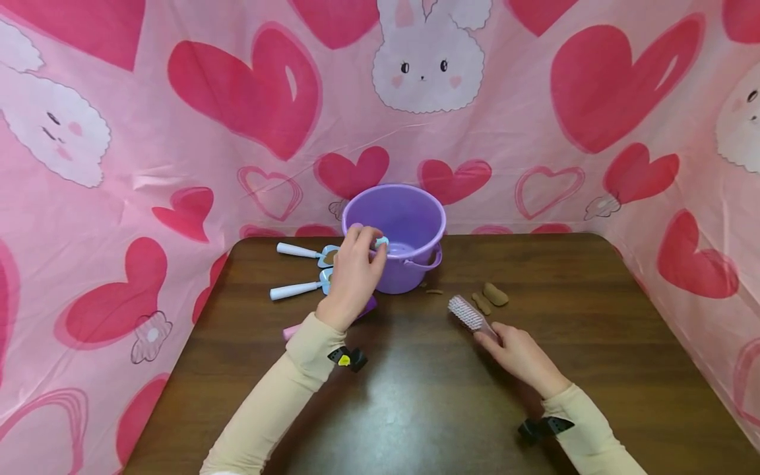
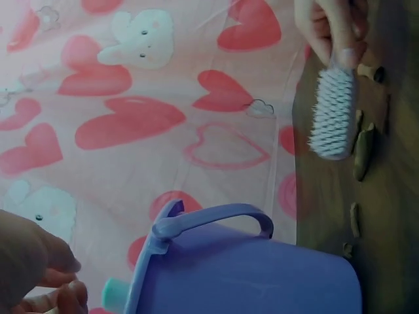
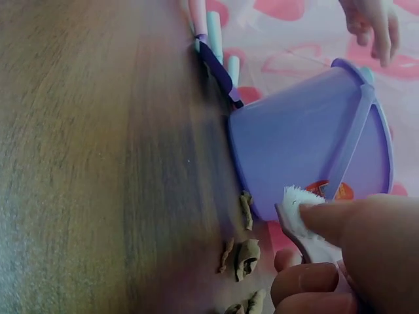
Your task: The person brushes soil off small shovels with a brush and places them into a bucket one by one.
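My left hand (image 1: 354, 274) hovers over the near left rim of a purple bucket (image 1: 399, 274), its fingers loosely bent. A small teal piece (image 2: 116, 294) shows at the bucket's rim, with a gap between it and the fingertips in the left wrist view; the rest of it is hidden. My right hand (image 1: 525, 356) grips the handle of a brush (image 1: 466, 313) with white bristles, held over the table right of the bucket. Close by the brush lie brown clumps (image 1: 495, 294).
Two trowels (image 1: 295, 290) with pale handles lie left of the bucket. A pink-and-purple tool (image 1: 292, 332) lies partly under my left forearm. Small brown bits (image 1: 435, 291) sit near the bucket's base. A pink patterned cloth (image 1: 510, 99) surrounds the wooden table (image 1: 415, 396).
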Demonstrator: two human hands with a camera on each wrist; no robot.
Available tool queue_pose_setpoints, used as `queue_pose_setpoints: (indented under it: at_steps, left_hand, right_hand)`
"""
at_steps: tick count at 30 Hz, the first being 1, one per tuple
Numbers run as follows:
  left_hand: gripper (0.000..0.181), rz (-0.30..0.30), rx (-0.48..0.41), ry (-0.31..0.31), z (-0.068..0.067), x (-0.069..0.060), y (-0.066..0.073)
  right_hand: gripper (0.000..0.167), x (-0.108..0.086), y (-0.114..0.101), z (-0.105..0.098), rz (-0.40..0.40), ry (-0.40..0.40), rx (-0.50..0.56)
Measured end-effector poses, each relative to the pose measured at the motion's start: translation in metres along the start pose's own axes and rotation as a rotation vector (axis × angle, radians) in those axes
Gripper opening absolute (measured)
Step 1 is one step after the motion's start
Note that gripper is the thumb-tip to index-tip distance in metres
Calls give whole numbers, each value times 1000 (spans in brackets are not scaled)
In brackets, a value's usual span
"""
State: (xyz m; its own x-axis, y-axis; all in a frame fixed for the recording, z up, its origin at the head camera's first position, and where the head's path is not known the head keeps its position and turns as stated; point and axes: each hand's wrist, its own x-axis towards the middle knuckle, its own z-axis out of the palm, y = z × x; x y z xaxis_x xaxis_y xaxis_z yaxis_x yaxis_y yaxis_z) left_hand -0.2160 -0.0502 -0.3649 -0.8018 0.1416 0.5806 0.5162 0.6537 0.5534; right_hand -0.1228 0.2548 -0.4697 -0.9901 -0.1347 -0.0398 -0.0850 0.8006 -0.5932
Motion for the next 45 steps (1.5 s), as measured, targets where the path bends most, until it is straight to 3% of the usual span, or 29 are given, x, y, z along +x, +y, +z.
queue_pose_setpoints:
  at_steps: [4, 11, 16, 23, 27, 30, 36, 45]
  left_hand:
    - [8, 22, 26, -7, -10, -17, -4]
    - [6, -35, 75, -176, -25, -53, -17]
    - [8, -86, 130, -275, -27, -72, -39]
    - [12, -163, 195, -398, -31, -79, -84]
    - [22, -232, 241, -477, -37, -83, -108]
    - [33, -252, 281, -543, -42, -86, -121]
    - [32, -267, 325, -667, -43, -88, -133]
    - [21, -359, 230, -759, -40, -89, -136]
  right_hand:
    - [43, -1, -3, -3, 31, -11, 58]
    - [51, -2, -7, -5, 28, 12, 84]
    - [51, -4, -7, -5, 51, 0, 91]
    - [50, -6, -9, -4, 42, -10, 98]
    - [52, -7, -10, -4, 60, -25, 124]
    - [55, -8, -10, -3, 81, -38, 134]
    - [55, -8, -8, -2, 74, -32, 93]
    - [52, -6, -9, -1, 70, -46, 55]
